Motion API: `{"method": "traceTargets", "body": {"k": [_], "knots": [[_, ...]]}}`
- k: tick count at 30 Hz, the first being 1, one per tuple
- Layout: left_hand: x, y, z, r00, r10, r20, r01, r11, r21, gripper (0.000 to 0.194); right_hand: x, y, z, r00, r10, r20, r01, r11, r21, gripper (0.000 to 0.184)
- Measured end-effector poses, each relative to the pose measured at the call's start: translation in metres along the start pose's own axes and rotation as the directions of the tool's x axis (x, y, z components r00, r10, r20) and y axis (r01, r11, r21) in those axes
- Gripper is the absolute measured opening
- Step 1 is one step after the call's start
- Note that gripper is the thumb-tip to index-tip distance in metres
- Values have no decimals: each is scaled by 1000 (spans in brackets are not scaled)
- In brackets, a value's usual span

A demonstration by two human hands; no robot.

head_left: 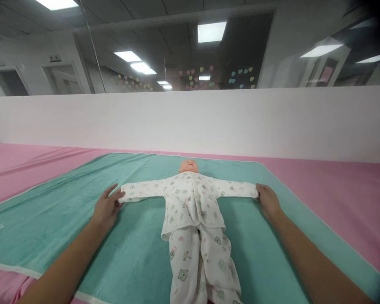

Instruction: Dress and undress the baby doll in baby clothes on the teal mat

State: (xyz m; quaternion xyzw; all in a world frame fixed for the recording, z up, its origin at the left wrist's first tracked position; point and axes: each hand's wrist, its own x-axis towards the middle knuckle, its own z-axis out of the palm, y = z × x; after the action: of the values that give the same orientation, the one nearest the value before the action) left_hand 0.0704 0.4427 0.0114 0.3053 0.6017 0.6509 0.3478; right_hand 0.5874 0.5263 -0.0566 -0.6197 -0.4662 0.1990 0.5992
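A baby doll point(188, 166) lies on its back, its head at the far end. It wears a white long-sleeved top point(183, 207) with small printed animals and matching white trousers point(185, 261). Both sleeves are stretched straight out sideways. My left hand point(107, 207) pinches the cuff of the sleeve on the left, with one finger raised off the cloth. On the other side, my right hand point(268, 200) grips the opposite sleeve's cuff between thumb and fingers. Any doll hands are hidden inside the sleeves. The trouser ends run to the bottom of the view.
Beneath the doll is a green towel point(136, 253) with a pale edge, spread over a pink cover point(345, 194). A low white wall point(190, 122) stands behind. Above it, glass or a mirror point(177, 50) shows ceiling lights and heart-shaped stickers.
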Motion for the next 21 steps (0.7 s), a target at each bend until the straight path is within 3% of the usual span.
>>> {"method": "traceTargets", "body": {"k": [4, 7, 8, 10, 13, 16, 18, 21], "knots": [[4, -4, -2, 1000, -10, -10, 10, 1000, 8, 58, 0, -3, -3, 995, 95, -20, -96, 993, -69, 37], [5, -10, -2, 997, 59, -53, -47, 977, 207, 62, -3, -10, -1, 996, 79, -32, -85, 957, -278, 34], [5, -12, -1, 991, 127, -37, -106, 932, 347, 63, -5, -12, 0, 998, 64, -20, -67, 931, -359, 31], [3, -17, 0, 963, 258, 77, -247, 734, 633, 60, -9, -16, 3, 999, 40, 34, -18, 871, -491, 25], [2, -23, 3, 915, 320, 246, -372, 431, 822, 51, -16, -21, 7, 992, 0, 124, 78, 778, -624, 17], [0, -24, 4, 893, 360, 269, -385, 307, 870, 44, -23, -30, 9, 977, -139, 161, 213, 658, -722, 22], [-5, -24, 7, 853, 430, 294, -417, 224, 881, 39, -31, -41, 11, 939, -275, 208, 337, 601, -725, 23], [-25, -22, 16, 742, 530, 410, -577, 196, 793, 24, -56, -64, 22, 854, -404, 328, 521, 676, -522, 16]]}}
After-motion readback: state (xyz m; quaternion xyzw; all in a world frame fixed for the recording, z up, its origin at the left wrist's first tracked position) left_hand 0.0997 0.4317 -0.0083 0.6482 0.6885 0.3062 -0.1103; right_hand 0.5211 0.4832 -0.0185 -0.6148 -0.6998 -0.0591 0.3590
